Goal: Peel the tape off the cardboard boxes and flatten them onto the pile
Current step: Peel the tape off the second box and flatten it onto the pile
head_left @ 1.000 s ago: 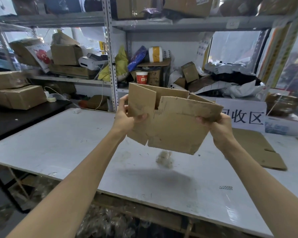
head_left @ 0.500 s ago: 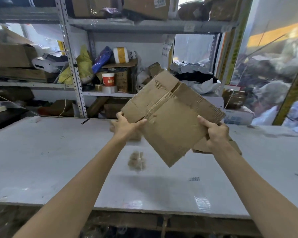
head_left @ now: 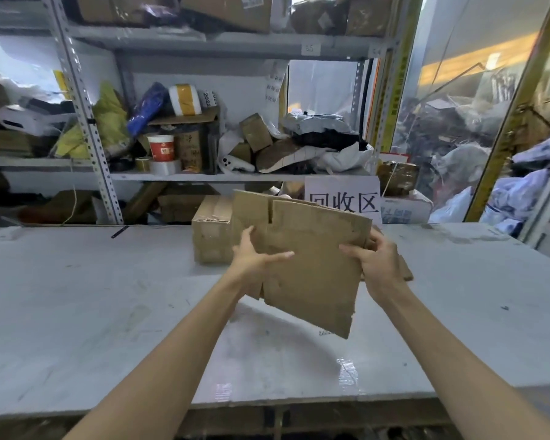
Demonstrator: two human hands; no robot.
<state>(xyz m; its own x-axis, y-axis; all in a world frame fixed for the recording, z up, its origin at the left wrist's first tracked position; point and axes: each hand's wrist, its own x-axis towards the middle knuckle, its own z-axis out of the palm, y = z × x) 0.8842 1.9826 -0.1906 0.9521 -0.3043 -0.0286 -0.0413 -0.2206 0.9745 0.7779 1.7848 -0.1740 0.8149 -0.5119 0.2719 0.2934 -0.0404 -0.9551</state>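
White tabletop (head_left: 108, 312) filled the head view, with cluttered shelving (head_left: 204, 176) behind it. Both hands held the flattened cardboard box (head_left: 311, 281) above the table. The left hand (head_left: 254, 258) gripped its left edge with the thumb across the front, and the right hand (head_left: 375, 262) curled round its right edge. Half a second before, the sheet stood higher, tilted on a corner; now it hung squarer and lower. The tape wad no longer showed. Only a sliver of the pile (head_left: 406, 271) showed past the right hand.
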